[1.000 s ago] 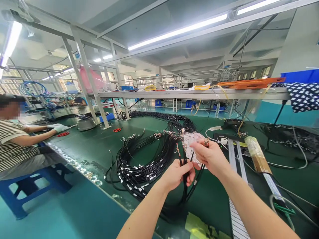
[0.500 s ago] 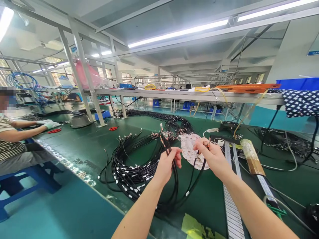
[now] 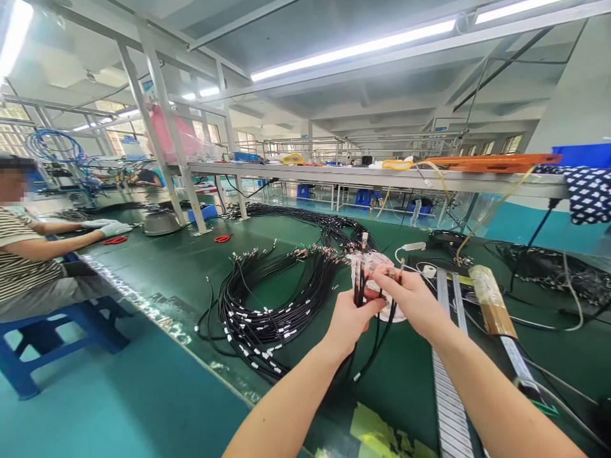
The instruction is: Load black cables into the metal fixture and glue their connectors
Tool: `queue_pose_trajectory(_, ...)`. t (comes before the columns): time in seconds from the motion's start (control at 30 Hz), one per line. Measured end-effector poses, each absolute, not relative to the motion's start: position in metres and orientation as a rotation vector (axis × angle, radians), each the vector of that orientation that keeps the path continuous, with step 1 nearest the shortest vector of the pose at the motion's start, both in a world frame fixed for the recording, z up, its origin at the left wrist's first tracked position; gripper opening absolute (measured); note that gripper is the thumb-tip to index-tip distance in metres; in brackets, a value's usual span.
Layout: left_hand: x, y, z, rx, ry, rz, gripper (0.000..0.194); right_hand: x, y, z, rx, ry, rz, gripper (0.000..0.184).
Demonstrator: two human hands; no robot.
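Note:
My left hand (image 3: 356, 318) is closed round several black cables (image 3: 359, 289), whose stripped ends and connectors point upward. Close beside it, my right hand (image 3: 410, 296) pinches other black cables (image 3: 392, 312) near their ends, and these hang down below the fingers. Just behind both hands lies a round, pale pink bundle (image 3: 356, 262), partly covered by them; its kind I cannot make out. To the left, a large coil of black cables (image 3: 267, 331) with white labels rests on the green table mat (image 3: 191, 280), its copper-coloured ends fanned toward the back.
Metal slotted rails (image 3: 451, 388) and a tape-wrapped bar (image 3: 494, 302) lie at the right. More cables (image 3: 548, 264) are heaped beyond them. Red-handled tools (image 3: 222, 239) and a grey bowl (image 3: 161, 222) stand at the back left, under a shelf (image 3: 305, 170). A gloved co-worker (image 3: 23, 248) sits at the left.
My left hand moved left with its cables, away from the right hand, then came back right beside it. Both hands keep hold of cables. The camera view shifted slightly.

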State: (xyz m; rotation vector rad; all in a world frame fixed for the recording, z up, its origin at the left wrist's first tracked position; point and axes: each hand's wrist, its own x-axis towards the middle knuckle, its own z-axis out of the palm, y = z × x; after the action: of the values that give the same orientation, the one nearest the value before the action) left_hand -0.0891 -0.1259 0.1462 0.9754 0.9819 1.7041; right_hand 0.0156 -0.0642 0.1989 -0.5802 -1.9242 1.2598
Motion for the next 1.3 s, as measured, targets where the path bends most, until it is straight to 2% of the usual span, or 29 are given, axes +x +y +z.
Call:
queue_pose_trajectory(0.17, -0.113, -0.122, 0.148, 1.109, 0.782, 1.122, 0.033, 0.019, -0.061, 0.191, -0.596, -1.495, 1.556, 0.034)
queue_pose_trajectory(0.23, -0.118, -0.123, 0.150, 1.156, 0.791, 1.034, 0.034, 0.020, -0.061, 0.189, -0.549, -1.341, 1.624, 0.034)
queue_pose_trajectory(0.33, -0.114, -0.122, 0.148, 1.182, 0.872, 1.133, 0.041, 0.022, -0.060, 0.189, -0.459, -1.196, 1.607, 0.030)
queue_pose_trajectory(0.43, -0.102, -0.119, 0.141, 1.178, 0.941, 1.317, 0.045, 0.024, -0.060, 0.190, -0.426, -1.216, 1.605, 0.036)
queue_pose_trajectory(0.53, -0.092, -0.116, 0.133, 1.165, 0.923, 1.420, 0.042, 0.024, -0.060, 0.189, -0.449, -1.342, 1.605, 0.041)
queue_pose_trajectory(0.73, -0.085, -0.120, 0.130, 1.023, 0.935, 1.606, 0.038, 0.020, -0.059, 0.181, -0.492, -1.462, 1.503, 0.039)
queue_pose_trajectory(0.83, -0.083, -0.119, 0.130, 1.030, 0.963, 1.613, 0.040, 0.018, -0.056, 0.174, -0.575, -1.483, 1.426, 0.033)
queue_pose_trajectory(0.97, -0.089, -0.116, 0.127, 1.091, 1.113, 1.663, 0.042, 0.022, -0.045, 0.164, -0.602, -1.483, 1.342, 0.038)
queue_pose_trajectory(1.07, -0.100, -0.117, 0.125, 1.211, 1.199, 1.566, 0.039, 0.028, -0.038, 0.160, -0.569, -1.433, 1.343, 0.033)
queue_pose_trajectory(1.3, -0.099, -0.120, 0.118, 1.493, 1.170, 1.227, 0.034, 0.030, -0.049, 0.158, -0.408, -1.333, 1.585, 0.023)
